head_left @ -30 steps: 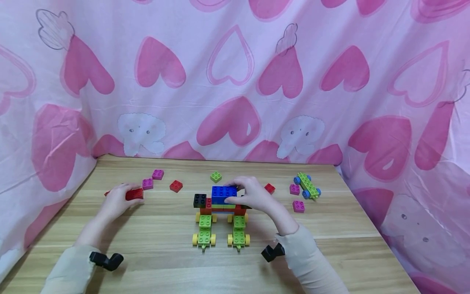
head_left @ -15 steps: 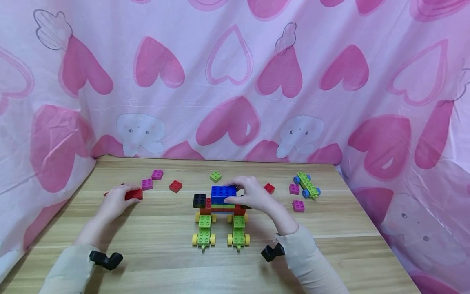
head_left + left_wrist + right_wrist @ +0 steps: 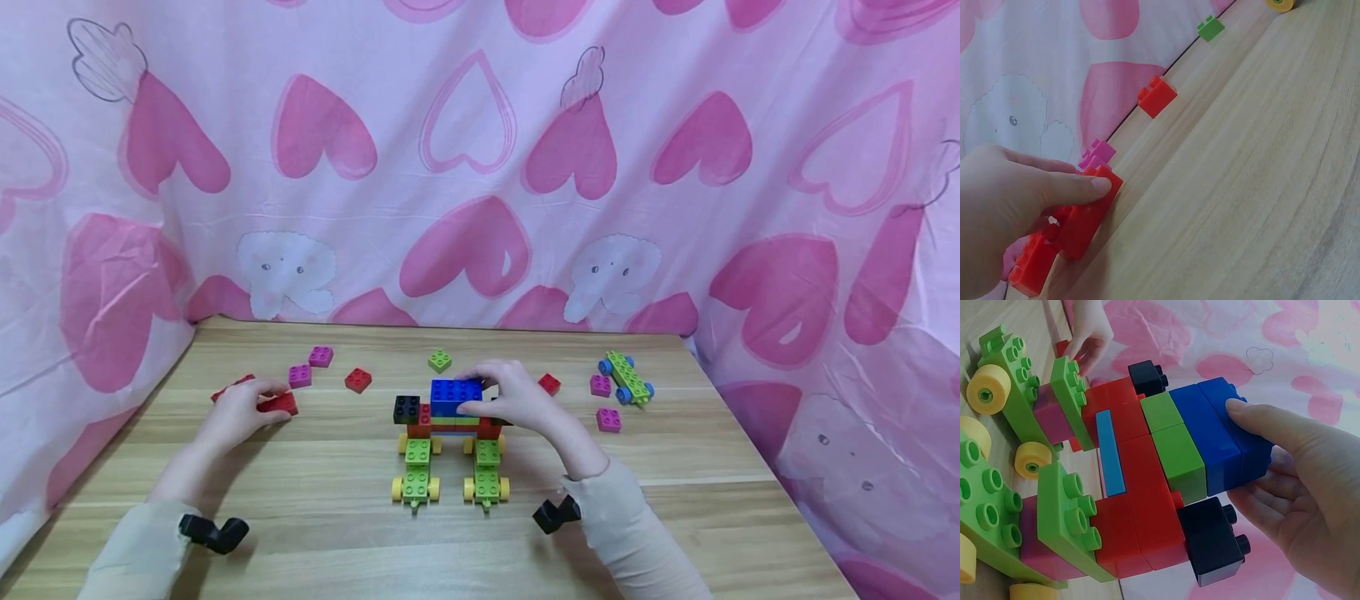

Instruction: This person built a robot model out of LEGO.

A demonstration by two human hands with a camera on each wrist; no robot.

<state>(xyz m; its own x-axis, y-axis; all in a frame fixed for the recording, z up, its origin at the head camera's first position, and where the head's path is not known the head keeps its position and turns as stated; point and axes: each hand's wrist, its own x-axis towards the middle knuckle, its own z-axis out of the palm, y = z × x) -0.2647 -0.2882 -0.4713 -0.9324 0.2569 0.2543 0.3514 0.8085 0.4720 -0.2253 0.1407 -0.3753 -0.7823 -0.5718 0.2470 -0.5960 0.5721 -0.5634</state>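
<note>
My left hand is at the left of the table and pinches a long red brick between thumb and fingers. Another red brick lies right behind it. At the middle stands a model built of bricks, with red bricks across two green wheeled bases on yellow wheels. Two stacked blue bricks top it over green ones, with black bricks at either side. My right hand grips the blue bricks, thumb on the near face and fingers behind.
Two pink bricks and a small red brick lie at the back left. A green brick sits behind the model. Further right are a red brick, pink bricks and a green car base with blue wheels. A curtain borders the table.
My left hand has turned the long red brick and brought it slightly nearer; more of the other red brick shows behind the hand. My right hand keeps its grip at the model.
</note>
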